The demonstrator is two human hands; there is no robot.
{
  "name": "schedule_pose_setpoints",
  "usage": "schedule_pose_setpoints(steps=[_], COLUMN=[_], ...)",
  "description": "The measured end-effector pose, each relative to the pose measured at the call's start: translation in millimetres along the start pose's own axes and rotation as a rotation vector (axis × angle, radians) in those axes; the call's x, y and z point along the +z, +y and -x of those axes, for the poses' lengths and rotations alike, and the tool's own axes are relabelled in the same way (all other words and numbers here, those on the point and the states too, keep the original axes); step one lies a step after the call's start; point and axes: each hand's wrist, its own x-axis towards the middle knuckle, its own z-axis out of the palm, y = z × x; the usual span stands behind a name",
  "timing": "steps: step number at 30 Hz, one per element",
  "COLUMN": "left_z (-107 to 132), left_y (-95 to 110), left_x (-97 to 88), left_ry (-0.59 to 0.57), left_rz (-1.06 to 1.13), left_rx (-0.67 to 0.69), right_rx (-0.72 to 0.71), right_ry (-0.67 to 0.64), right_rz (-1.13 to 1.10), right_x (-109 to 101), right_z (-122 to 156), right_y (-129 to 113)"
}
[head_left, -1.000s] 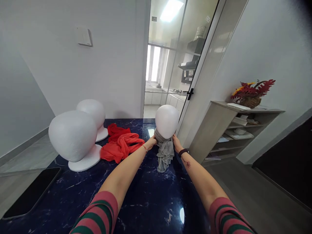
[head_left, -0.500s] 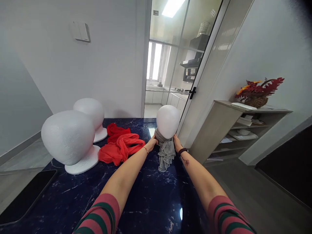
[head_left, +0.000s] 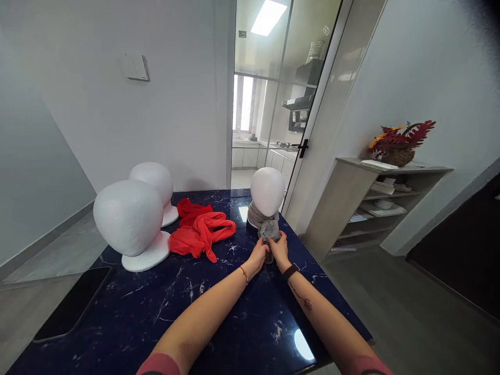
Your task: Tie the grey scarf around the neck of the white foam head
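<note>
A grey scarf is wrapped around the neck of a white foam mannequin head, which stands upright near the far edge of the table. Its loose end hangs in front, gathered between my two hands. My left hand pinches the hanging part from the left. From the right, my right hand grips the same cloth, its fingers close to those of the left. The cloth inside the fingers is partly hidden.
Two more foam heads, a nearer one and a farther one, stand left on the dark blue marbled table. Beside them lie a coral-red scarf and a darker red scarf. A black flat slab is at the left edge.
Both hands have moved from the sides of the mannequin's neck down and inward to the scarf's hanging end and closed on it. The camera view has shifted slightly.
</note>
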Motion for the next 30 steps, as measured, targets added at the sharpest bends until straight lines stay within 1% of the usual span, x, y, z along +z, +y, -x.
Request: schedule_pose_setpoints(steps=[3, 5, 7, 9, 12, 15, 19, 22, 27, 30], left_z=[-2.1, -3.8, -3.3, 1.0, 16.0, 37.8, 65.2, 80.7, 101.7, 116.3], left_y=[6.0, 11.3, 16.0, 19.7, 23.7, 28.1, 34.8, 36.5, 35.6, 37.3], left_x=[7.0, 5.6, 0.1, -7.9, -21.5, -35.5, -53.6, -64.7, -74.3, -76.5], left_ry=[0.044, 0.083, 0.130, 0.176, 0.212, 0.198, 0.157, 0.104, 0.022, -0.002], left_rz=[0.054, 0.070, 0.073, 0.066, 0.042, 0.007, -0.049, -0.095, -0.098, -0.088], left_rx=[-0.010, -0.011, -0.007, -0.003, 0.011, 0.035, 0.077, 0.100, 0.102, 0.057], right_rx=[-0.007, -0.010, -0.030, -0.045, -0.037, -0.037, -0.053, -0.053, -0.038, -0.027], right_ry=[-0.018, -0.033, -0.066, -0.082, -0.006, 0.066, 0.091, 0.100, 0.090, 0.062], right_rz=[0.030, 0.036, 0.049, 0.124, 0.308, 0.367, 0.357, 0.335, 0.273, 0.231], right_x=[2.7, 5.5, 11.1, 19.9, 35.9, 48.4, 58.8, 67.3, 79.4, 77.0], right_z=[-9.6, -19.2, -25.6, -27.1, -23.4, -21.2, -29.0, -39.4, -53.6, -57.9], right_y=[-12.3, -20.3, -27.0, -32.3, -38.2, -42.1, -44.8, -46.5, -50.0, -53.6])
